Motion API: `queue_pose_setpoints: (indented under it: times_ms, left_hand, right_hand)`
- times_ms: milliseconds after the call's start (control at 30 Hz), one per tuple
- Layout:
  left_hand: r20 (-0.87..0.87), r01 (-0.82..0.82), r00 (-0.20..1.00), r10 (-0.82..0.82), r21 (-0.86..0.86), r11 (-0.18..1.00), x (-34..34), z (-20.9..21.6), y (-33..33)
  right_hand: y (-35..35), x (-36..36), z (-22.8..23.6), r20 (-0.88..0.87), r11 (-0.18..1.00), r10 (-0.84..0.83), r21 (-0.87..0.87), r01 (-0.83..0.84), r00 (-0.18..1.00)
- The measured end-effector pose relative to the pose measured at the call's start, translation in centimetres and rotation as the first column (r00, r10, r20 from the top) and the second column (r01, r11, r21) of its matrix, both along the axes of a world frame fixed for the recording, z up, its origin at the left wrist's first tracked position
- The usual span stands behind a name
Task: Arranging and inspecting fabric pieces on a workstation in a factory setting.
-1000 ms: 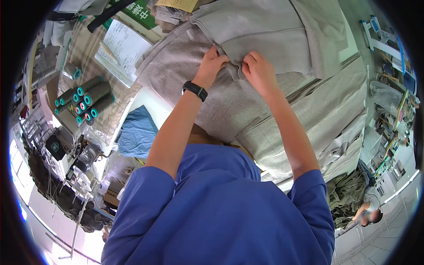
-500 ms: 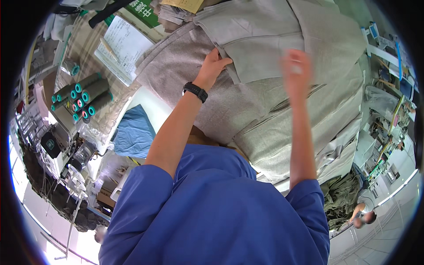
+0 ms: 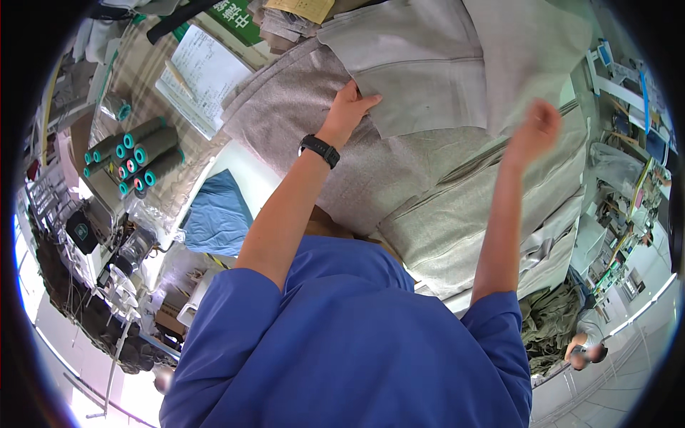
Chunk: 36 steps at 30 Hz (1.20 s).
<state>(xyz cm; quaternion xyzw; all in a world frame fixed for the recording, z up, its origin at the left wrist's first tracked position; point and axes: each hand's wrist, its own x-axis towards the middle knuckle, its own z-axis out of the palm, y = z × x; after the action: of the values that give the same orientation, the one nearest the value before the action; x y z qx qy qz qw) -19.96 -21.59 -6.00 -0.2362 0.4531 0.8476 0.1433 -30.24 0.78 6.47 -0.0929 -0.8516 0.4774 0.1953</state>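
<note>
A light grey cloth panel (image 3: 421, 89) with a seam across it lies over darker grey-brown cloth (image 3: 285, 103) on the table. My left hand (image 3: 346, 114), with a black watch on its wrist, rests at the panel's left edge. Its thumb lies on the panel, spread apart from the index finger; the other fingers are mostly hidden. At the right, my right hand (image 3: 534, 135) is smeared by motion beside the blurred lower edge of another light grey cloth piece (image 3: 531, 50). Whether its fingers grip that piece cannot be made out. Several layers of grey-beige cloth (image 3: 478, 207) lie below.
Dark thread cones (image 3: 153, 143) with teal ends stand at the left, near a written sheet (image 3: 203, 68) with a pen (image 3: 180, 80). A folded blue cloth (image 3: 217, 214) lies at the near left edge. Dark green fabric (image 3: 549, 324) is heaped at lower right, near another person (image 3: 589, 339).
My right hand has swung right and slightly nearer me. The right-hand cloth piece has shifted, uncovering a pale green patch at its right. My left hand stays at the panel's edge.
</note>
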Motion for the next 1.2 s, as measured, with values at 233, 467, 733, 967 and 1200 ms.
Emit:
queue_pose_setpoints:
  times_ms: [233,467,733,967,1200]
  left_hand:
    - [0.023,-0.023,1.0,0.022,0.047,0.999,-0.1,1.0,-0.2]
    - [0.069,-0.096,0.994,0.079,0.283,0.954,-0.1,0.9,-0.9]
    - [0.064,-0.086,0.995,0.071,0.283,0.955,-0.2,0.9,-1.0]
    - [-0.042,-0.051,0.996,0.076,0.426,0.903,-0.2,0.8,-1.0]
    - [0.012,-0.05,0.999,0.049,0.1,0.994,0.0,0.3,-0.1]
  right_hand:
    - [-5.8,5.7,-8.8,0.45,0.404,0.675,0.438,-0.803,0.585]
    - [-4.3,5.4,-7.7,0.437,0.519,0.702,0.226,-0.824,0.562]
    - [-3.5,6.6,-9.3,0.485,0.409,0.717,0.289,-0.865,0.501]
    - [1.5,0.0,-2.6,0.383,0.922,0.278,-0.364,-0.133,0.881]
    - [0.2,2.7,-5.4,0.084,0.944,0.305,-0.16,-0.289,0.949]
